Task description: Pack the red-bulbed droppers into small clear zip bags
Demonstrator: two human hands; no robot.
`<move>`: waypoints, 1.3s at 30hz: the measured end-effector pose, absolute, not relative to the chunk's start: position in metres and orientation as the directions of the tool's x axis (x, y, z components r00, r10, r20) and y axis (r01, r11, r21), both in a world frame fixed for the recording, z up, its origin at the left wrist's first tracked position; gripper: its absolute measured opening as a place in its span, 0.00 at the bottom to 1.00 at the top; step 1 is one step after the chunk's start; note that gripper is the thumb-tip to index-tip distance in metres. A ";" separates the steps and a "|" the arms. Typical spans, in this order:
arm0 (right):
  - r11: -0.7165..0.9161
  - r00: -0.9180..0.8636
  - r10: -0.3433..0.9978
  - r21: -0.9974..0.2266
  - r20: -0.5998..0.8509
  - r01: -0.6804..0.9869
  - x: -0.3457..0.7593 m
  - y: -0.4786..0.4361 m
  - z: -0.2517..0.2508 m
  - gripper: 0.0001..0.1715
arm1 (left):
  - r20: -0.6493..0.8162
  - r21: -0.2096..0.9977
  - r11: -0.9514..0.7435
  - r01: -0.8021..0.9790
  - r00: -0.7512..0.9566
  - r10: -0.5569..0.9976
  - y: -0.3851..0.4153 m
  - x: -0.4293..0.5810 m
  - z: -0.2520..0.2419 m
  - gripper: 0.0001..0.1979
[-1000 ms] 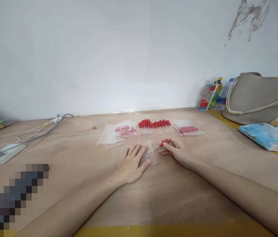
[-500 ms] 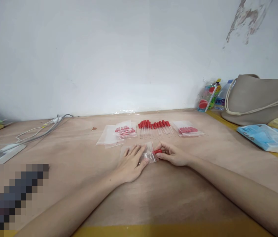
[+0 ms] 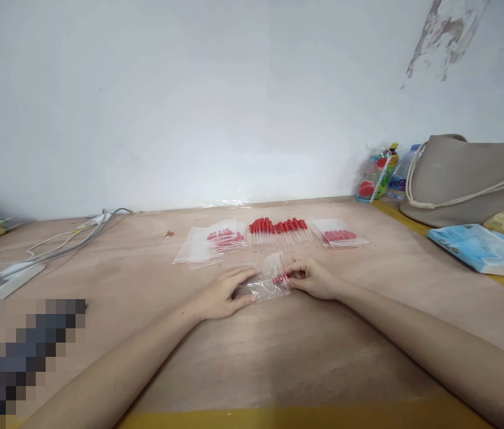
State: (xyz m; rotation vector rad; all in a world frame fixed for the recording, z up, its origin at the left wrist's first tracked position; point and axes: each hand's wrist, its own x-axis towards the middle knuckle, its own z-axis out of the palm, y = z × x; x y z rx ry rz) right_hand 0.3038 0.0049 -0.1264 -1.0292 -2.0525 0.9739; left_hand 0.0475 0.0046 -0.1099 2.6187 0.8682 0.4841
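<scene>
A small clear zip bag (image 3: 261, 291) lies in front of me, its red-lined mouth facing right. My left hand (image 3: 229, 292) grips its left part, thumb at the near edge and fingers at the far edge. My right hand (image 3: 312, 279) is at the mouth, fingers closed on a red-bulbed dropper (image 3: 281, 279). Most of the red bulb shows inside the bag; the dropper's clear tube is hard to make out through the plastic. Just beyond, a row of red-bulbed droppers (image 3: 279, 226) lies with clear tubes pointing toward me.
Filled bags (image 3: 225, 237) overlap flat bags (image 3: 196, 245) left of the row; more filled bags (image 3: 340, 233) lie right. A power strip (image 3: 13, 277) with cables is at left. Bottles (image 3: 372, 176), a grey bag (image 3: 470, 179) and a blue packet (image 3: 479, 247) stand or lie at right.
The red bulb has moved left, from the bag's mouth to inside it. My left hand has shifted left from lying over the bag to gripping its edges.
</scene>
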 end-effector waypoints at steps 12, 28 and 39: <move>0.120 -0.316 0.946 -0.981 0.066 0.155 0.303 -0.001 -0.117 0.23 | 0.281 0.418 -0.762 0.495 0.727 0.626 0.003 0.060 -0.106 0.25; 0.071 0.063 0.981 -0.643 0.183 0.762 0.327 0.035 -0.099 0.08 | 0.235 0.477 -0.716 0.510 0.710 0.663 0.011 0.053 -0.113 0.17; -0.129 0.215 0.967 -0.461 0.139 0.878 0.303 0.114 -0.097 0.12 | 0.248 0.416 -0.751 0.513 0.730 0.637 0.008 0.053 -0.111 0.16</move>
